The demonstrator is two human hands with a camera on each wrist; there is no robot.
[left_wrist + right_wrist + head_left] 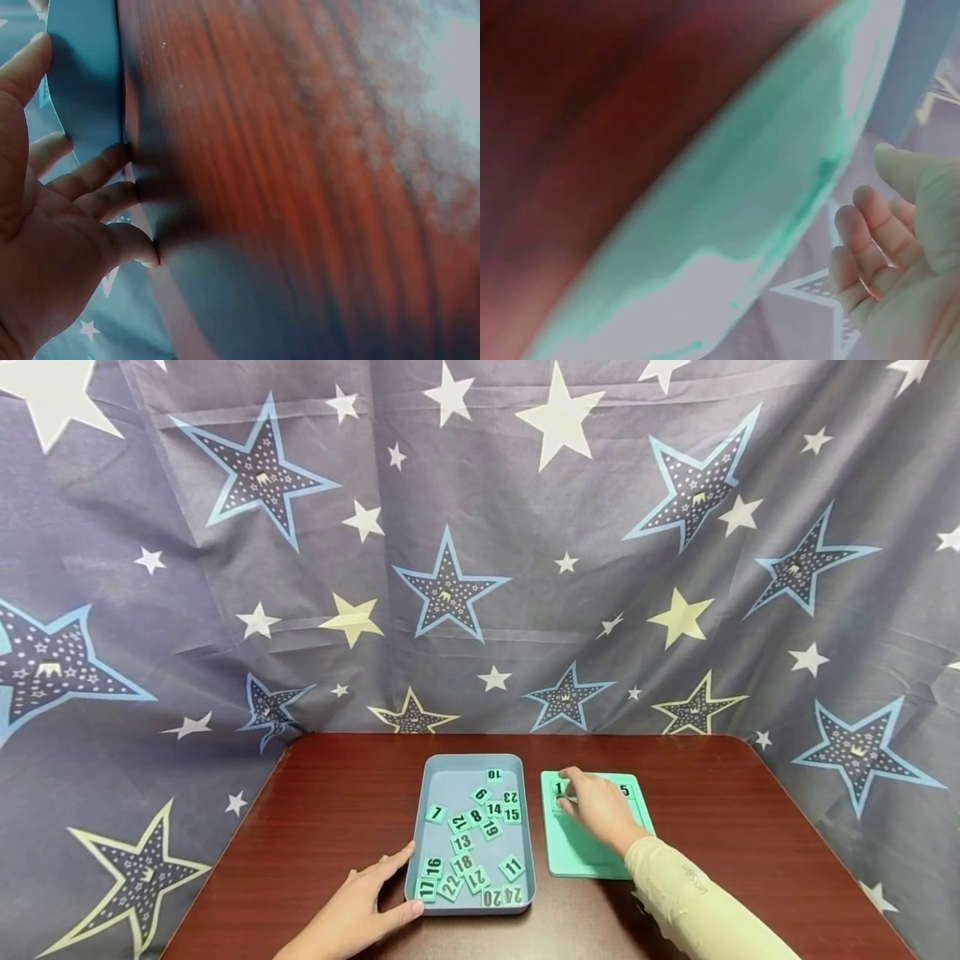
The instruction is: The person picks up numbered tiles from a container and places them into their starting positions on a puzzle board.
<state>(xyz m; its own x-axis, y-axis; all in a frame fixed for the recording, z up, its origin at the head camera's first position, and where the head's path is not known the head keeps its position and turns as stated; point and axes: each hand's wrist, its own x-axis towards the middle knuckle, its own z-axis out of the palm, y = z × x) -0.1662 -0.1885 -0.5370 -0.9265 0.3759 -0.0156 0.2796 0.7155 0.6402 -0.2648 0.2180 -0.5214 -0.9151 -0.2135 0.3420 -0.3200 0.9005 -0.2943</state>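
A blue-grey tray (465, 785) on the table holds several green number tiles, among them 7 (436, 813), 13 (462, 842) and 11 (512, 867). My left hand (363, 897) rests against the tray's near left edge, thumb at the corner and fingers along the side. Right of the tray lies a green board (592, 857) with a tile 1 (558, 788) and a tile 5 (625, 791) in its top row. Over that row is my right hand (603, 810), thumb and fingertips apart around the 1. The palm hides the row's middle. In the right wrist view no tile shows between the fingers.
The reddish-brown wooden table (322, 810) carries both tray and board, which stand a narrow gap apart. Behind it and at both sides hangs a grey curtain (480, 677) with a star print.
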